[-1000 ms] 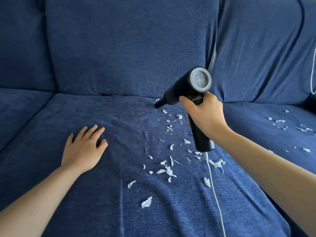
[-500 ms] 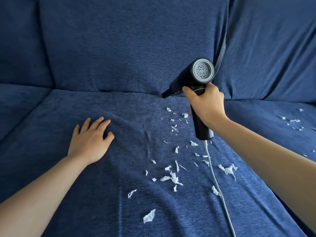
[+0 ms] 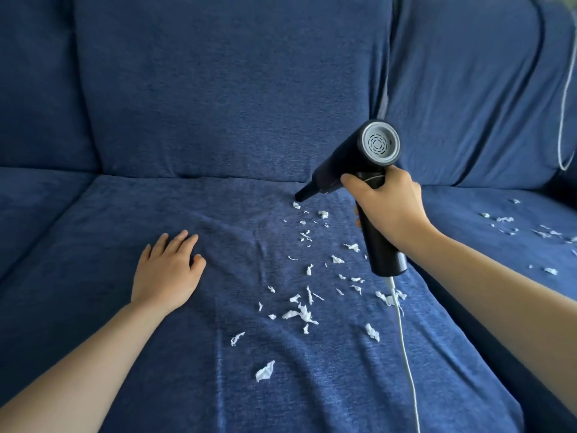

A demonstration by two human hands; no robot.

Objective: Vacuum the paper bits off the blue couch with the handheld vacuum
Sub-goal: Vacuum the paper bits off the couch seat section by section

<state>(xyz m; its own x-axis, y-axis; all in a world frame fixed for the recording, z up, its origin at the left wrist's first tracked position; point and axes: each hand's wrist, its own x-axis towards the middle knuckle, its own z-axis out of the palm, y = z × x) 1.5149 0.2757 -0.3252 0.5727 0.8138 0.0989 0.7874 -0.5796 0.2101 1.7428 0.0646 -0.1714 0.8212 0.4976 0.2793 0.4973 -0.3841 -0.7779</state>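
Seat cushion [image 3: 218, 385]: bare fabric near left; left hand [image 3: 167, 273] flat mid-left; back cushion [image 3: 234, 89] walls far side.

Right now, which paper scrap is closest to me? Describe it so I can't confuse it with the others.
Start at the middle seat cushion of the blue couch, where the white scraps are strewn. Follow them toward the front edge, past the cluster in the middle. The last one is a lone crumpled scrap, lying alone, left of the white cord.
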